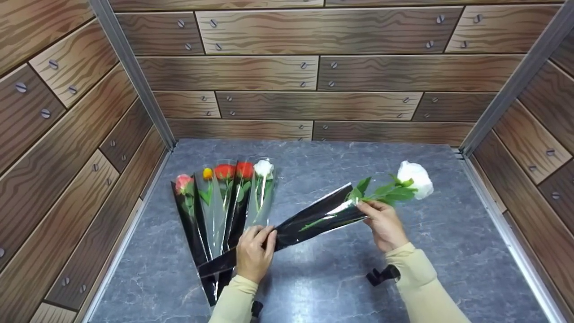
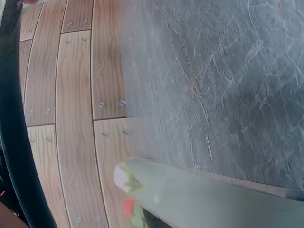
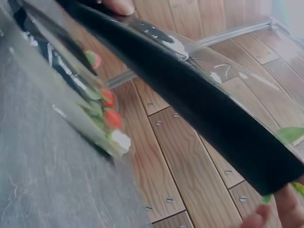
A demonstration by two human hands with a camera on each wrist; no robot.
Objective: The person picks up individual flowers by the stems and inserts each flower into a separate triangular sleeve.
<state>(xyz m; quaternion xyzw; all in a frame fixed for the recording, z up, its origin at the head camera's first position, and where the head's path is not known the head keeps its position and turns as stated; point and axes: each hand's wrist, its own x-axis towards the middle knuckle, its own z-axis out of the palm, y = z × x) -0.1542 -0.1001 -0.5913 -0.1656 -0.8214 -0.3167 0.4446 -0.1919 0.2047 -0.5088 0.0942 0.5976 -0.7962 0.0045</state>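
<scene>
My left hand [image 1: 254, 252] grips a black sleeve with a clear front [image 1: 320, 213] near its narrow end. The sleeve slants up to the right, above the table. At its wide mouth my right hand [image 1: 383, 222] pinches the sleeve's edge and the stem of a white artificial rose [image 1: 415, 179]. Part of the green stem lies inside the sleeve, while the bloom and leaves stick out past the mouth. In the right wrist view the black back of the sleeve [image 3: 190, 104] runs down to my right fingertips [image 3: 287, 202].
Several wrapped flowers lie fanned on the left of the grey table [image 1: 314, 287]: a pink one [image 1: 184, 183], a yellow one [image 1: 207, 173], red ones [image 1: 244, 169] and a white one [image 1: 263, 168]. Wood-patterned walls [image 1: 264, 72] enclose the table at back and sides.
</scene>
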